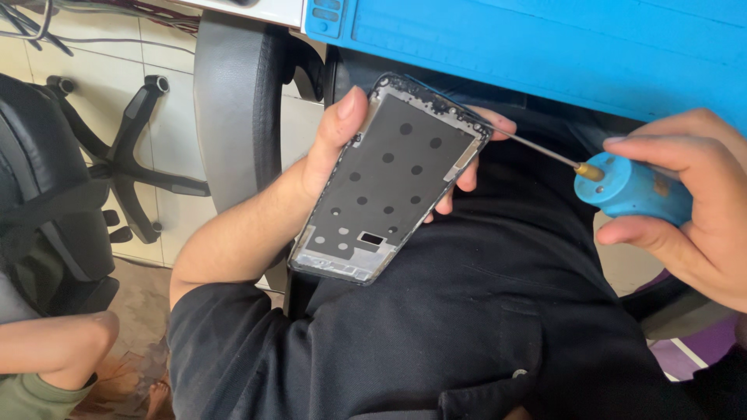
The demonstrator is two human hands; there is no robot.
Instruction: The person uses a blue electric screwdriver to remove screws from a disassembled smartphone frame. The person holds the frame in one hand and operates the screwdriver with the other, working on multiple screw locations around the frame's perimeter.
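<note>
My left hand (334,148) grips an opened phone frame (389,179), a dark rectangular panel with round holes and a metal rim, tilted above my lap. My thumb lies along its left edge and my fingertips curl around the right edge. My right hand (692,210) holds a blue-handled screwdriver (630,187). Its thin metal shaft runs left and up, and its tip touches the frame's upper right corner.
A blue work mat (545,47) covers the table edge above. I sit in a black chair (233,101) over a tiled floor. Another office chair (70,194) stands at left. Another person's knee (54,342) shows at the lower left.
</note>
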